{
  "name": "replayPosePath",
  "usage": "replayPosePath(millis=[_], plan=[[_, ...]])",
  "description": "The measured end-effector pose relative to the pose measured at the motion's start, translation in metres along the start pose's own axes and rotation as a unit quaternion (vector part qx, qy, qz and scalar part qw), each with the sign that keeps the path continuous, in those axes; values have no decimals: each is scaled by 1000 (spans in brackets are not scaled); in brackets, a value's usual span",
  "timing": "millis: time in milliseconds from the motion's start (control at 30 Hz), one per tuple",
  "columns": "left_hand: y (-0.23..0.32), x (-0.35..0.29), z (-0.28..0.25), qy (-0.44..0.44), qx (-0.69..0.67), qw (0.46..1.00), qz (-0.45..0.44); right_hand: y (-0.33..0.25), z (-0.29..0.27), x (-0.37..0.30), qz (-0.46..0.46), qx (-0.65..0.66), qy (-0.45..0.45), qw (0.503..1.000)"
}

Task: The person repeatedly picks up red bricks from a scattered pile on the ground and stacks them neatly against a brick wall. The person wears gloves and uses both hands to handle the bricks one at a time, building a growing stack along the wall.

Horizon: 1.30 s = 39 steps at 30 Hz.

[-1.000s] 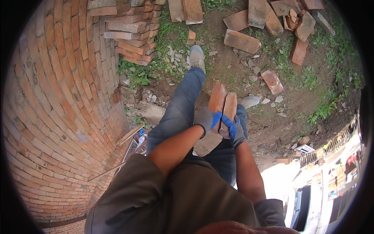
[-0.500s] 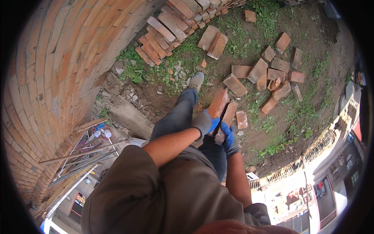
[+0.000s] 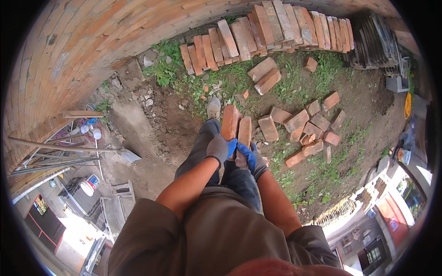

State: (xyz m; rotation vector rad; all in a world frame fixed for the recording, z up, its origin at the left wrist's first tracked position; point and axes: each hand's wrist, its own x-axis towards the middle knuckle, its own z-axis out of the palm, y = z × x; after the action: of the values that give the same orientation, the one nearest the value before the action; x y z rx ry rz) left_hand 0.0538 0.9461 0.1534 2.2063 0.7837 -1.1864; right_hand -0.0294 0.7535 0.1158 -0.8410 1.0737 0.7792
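Note:
My left hand, in a grey and blue glove, is closed on the near end of a reddish brick. Beside it, my right hand, gloved the same way, grips a second, narrower-looking brick. The two bricks lie side by side in front of my legs, pointing away from me, with a thin dark gap between them. My fingertips are partly hidden behind the bricks.
A long brick stack runs along the brick wall. Loose bricks lie heaped on the grassy soil at right, and a pair lies nearer the stack. At left is a long-handled shovel beside a white bucket.
My view has swung to the right, so the whole stack now shows. Both bricks stay in my hands, now held straighter in front of me and closer together.

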Motion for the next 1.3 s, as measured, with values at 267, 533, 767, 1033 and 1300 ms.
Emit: replayPosePath(millis=[267,533,767,1033,1300], plan=[[-75,64,6,-21,-56,996,-65,9,28,65,106,-145,5,984],[-56,178,-48,-18,-117,992,-48,-60,111,175,73,-132,19,988],[56,307,-147,122,-217,968,37,-235,228,285,-146,-220,-97,960],[138,512,-169,47,-145,976,155,-232,140,339,-237,-362,110,895],[118,570,-179,53,-155,962,217,-74,-20,245,-95,-606,148,775]])
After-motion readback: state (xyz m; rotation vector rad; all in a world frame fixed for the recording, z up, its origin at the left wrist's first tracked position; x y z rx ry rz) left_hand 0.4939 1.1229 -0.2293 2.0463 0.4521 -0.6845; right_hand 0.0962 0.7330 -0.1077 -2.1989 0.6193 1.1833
